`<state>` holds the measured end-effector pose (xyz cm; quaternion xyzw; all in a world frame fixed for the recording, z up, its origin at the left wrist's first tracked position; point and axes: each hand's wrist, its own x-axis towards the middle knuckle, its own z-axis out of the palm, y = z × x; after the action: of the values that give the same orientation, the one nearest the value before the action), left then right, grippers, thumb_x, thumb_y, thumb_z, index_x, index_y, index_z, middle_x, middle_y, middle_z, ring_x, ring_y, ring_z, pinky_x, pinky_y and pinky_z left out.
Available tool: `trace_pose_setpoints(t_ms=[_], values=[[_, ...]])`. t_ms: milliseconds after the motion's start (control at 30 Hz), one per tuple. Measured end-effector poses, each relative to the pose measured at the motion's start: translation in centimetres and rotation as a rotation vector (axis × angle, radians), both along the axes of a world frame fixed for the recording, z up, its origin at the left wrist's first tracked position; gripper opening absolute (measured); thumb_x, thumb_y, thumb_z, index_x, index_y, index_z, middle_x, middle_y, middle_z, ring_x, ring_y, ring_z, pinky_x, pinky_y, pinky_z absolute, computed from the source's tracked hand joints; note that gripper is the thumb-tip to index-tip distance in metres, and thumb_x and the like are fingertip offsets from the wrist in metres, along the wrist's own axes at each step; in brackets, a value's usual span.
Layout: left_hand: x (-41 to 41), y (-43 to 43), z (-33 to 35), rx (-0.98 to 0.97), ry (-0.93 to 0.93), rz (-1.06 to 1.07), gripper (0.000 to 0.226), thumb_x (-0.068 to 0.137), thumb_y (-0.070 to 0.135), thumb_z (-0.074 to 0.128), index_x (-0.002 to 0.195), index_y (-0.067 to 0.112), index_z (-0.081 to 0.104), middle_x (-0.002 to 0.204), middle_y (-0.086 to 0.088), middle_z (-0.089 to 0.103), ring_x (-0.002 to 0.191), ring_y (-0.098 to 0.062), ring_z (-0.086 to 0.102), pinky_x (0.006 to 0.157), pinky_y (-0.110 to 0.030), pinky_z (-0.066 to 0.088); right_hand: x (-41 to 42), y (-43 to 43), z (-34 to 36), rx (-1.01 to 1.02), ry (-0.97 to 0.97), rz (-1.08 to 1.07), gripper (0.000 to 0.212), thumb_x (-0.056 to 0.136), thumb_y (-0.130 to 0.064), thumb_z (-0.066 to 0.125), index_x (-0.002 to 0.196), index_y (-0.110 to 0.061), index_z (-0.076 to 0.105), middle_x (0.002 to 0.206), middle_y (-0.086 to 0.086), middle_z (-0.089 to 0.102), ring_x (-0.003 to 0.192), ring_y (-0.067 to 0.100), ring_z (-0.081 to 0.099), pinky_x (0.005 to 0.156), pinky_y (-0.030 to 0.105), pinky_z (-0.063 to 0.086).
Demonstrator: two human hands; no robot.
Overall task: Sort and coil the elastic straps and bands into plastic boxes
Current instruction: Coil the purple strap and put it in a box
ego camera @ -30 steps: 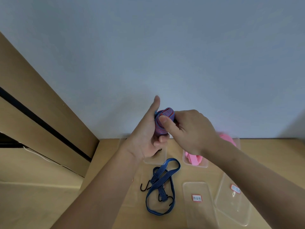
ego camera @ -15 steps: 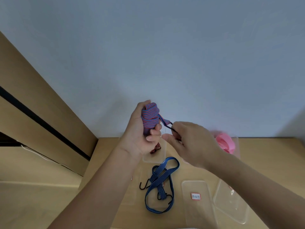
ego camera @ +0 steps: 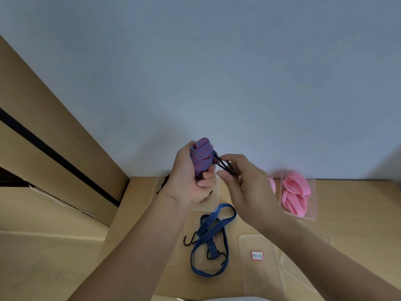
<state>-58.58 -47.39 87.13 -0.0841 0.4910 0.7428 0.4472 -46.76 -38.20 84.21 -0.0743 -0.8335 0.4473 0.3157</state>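
Observation:
My left hand [ego camera: 188, 181] grips a coiled red-and-blue striped elastic strap [ego camera: 200, 156], held up above the table. My right hand [ego camera: 245, 183] pinches the black metal hook [ego camera: 225, 165] at that strap's end, right beside the coil. A blue striped strap with black hooks [ego camera: 211, 235] lies loose on the wooden table below my hands. Pink bands [ego camera: 295, 195] sit coiled in a clear plastic box [ego camera: 312, 213] at the right. Another clear box [ego camera: 211, 203] lies under my left hand, mostly hidden.
Clear lids lie at the front right, one [ego camera: 258, 268] with a red-edged label [ego camera: 257, 255] and another [ego camera: 303, 276] beside it. A black strap end [ego camera: 163, 183] shows behind my left wrist. Wooden panels stand to the left, a grey wall behind.
My left hand turned the coil upright from behind my right hand. My right hand let go of the coil's top and took the black hook, holding it close to the coil.

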Motion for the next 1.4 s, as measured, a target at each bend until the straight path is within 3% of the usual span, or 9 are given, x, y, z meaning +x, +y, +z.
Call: trace_pose_setpoints(t_ms=[100,267,467,633,767,967,1067,1300,1400], values=[[0.5,0.4,0.4,0.036,-0.058,0.003,0.028,0.069,0.037,0.057,0.07,0.01,0.057,0.053,-0.004,0.051,0.031,-0.009,0.032,0.026,-0.012,0.016,-0.3,-0.2,0.1,-0.127,0.172,-0.106,0.027,0.092,-0.021,0.068,0.096,-0.046,0.059,0.08,-0.016,0.067,0.069,-0.001,0.058,0.064,0.007,0.04],[1.8,1.1,1.1,0.05,-0.162,-0.017,0.034,0.084,0.043,0.056,0.07,0.011,0.057,0.054,-0.003,0.049,0.029,-0.008,0.035,0.024,-0.014,0.019,-1.6,-0.2,-0.6,-0.25,0.165,-0.2,0.021,0.097,-0.021,0.065,0.085,-0.036,0.054,0.075,-0.025,0.062,0.067,-0.001,0.06,0.062,0.007,0.039],[1.2,1.1,1.7,0.024,-0.139,0.07,0.034,0.093,0.032,0.051,0.068,0.01,0.057,0.061,-0.003,0.044,0.031,-0.006,0.028,0.024,-0.015,0.018,-1.4,0.9,-1.4,0.21,0.244,-0.214,0.034,0.101,-0.024,0.047,0.081,-0.002,0.064,0.067,-0.005,0.05,0.059,0.015,0.042,0.056,0.026,0.032],[1.4,2.0,0.8,-0.099,-0.04,0.216,0.028,0.09,0.022,0.046,0.064,0.013,0.051,0.06,-0.002,0.045,0.038,-0.009,0.027,0.03,-0.014,0.014,-1.1,2.2,-0.3,0.625,0.214,-0.157,0.028,0.093,-0.011,0.054,0.068,0.0,0.06,0.06,0.007,0.053,0.05,0.028,0.046,0.042,0.034,0.034],[1.9,2.9,0.4,-0.24,0.097,0.39,0.01,0.084,0.019,0.05,0.085,0.011,0.055,0.069,-0.008,0.05,0.045,-0.016,0.03,0.036,-0.014,0.019,-1.2,1.6,1.2,0.72,0.044,-0.158,0.037,0.098,-0.02,0.044,0.066,-0.004,0.055,0.054,0.005,0.049,0.046,0.024,0.042,0.043,0.027,0.02],[2.4,3.6,-0.6,-0.371,0.499,0.559,0.039,0.082,0.016,0.05,0.045,0.022,0.041,0.053,0.005,0.04,0.058,-0.021,0.028,0.051,-0.029,0.021,-1.2,0.6,2.6,0.709,-0.217,-0.086,0.025,0.078,0.007,0.075,0.07,-0.004,0.054,0.054,0.01,0.052,0.051,0.02,0.026,0.044,0.026,0.013],[2.5,3.5,-1.3,-0.475,0.802,0.553,0.051,0.09,0.01,0.045,0.043,0.023,0.029,0.044,0.011,0.024,0.052,-0.013,0.02,0.051,-0.031,0.021,-1.4,0.5,2.8,0.676,-0.425,-0.073,0.015,0.091,0.002,0.047,0.091,-0.012,0.041,0.076,0.004,0.049,0.065,0.023,0.032,0.047,0.026,0.009],[2.3,3.2,-2.3,-0.596,1.055,0.57,0.045,0.1,0.01,0.045,0.056,0.014,0.035,0.047,0.008,0.043,0.051,-0.012,0.036,0.048,-0.022,0.028,-1.9,0.3,2.3,0.741,-0.587,-0.157,0.02,0.091,-0.001,0.039,0.093,-0.016,0.026,0.075,-0.001,0.035,0.053,0.011,0.021,0.046,0.029,0.011],[2.4,2.9,-2.7,-0.58,1.061,0.571,0.038,0.101,0.012,0.045,0.065,-0.002,0.05,0.066,-0.013,0.061,0.064,-0.025,0.048,0.054,-0.027,0.034,-1.7,0.6,1.9,0.711,-0.611,-0.156,0.015,0.094,-0.005,0.04,0.096,-0.017,0.032,0.08,0.0,0.049,0.055,0.019,0.031,0.049,0.032,0.017]])
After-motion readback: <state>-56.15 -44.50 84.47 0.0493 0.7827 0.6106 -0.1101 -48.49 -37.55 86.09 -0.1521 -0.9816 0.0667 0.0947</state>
